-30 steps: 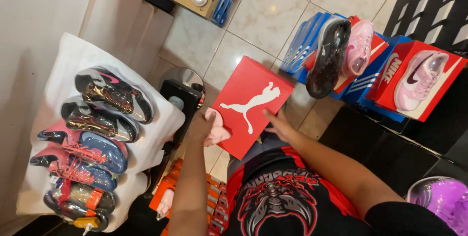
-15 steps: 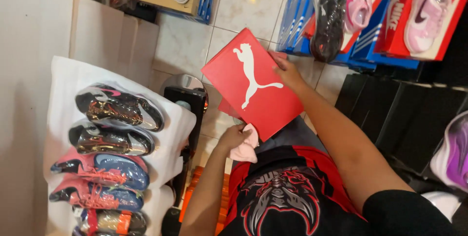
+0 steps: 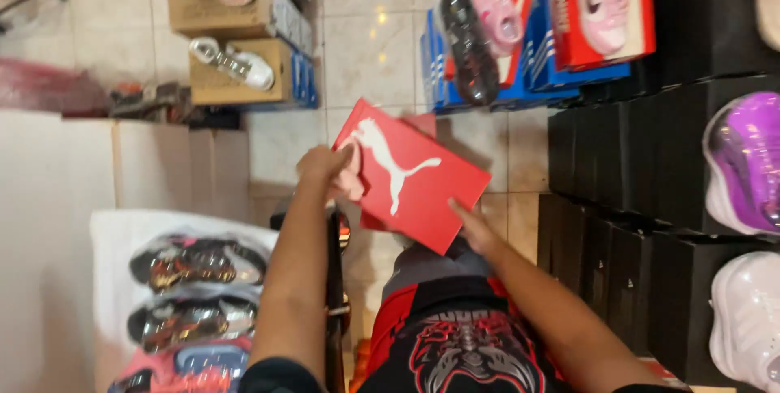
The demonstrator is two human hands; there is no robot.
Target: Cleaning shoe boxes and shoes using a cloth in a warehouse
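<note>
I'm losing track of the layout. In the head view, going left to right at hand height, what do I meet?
White shelf wall → left hand with a pink cloth → red shoe box → right hand → black boxes → purple shoe.

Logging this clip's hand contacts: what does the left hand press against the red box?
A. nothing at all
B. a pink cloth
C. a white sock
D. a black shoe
B: the left hand holds a pink cloth against the upper corner of the red box, while the right hand supports the box's lower edge.
</note>
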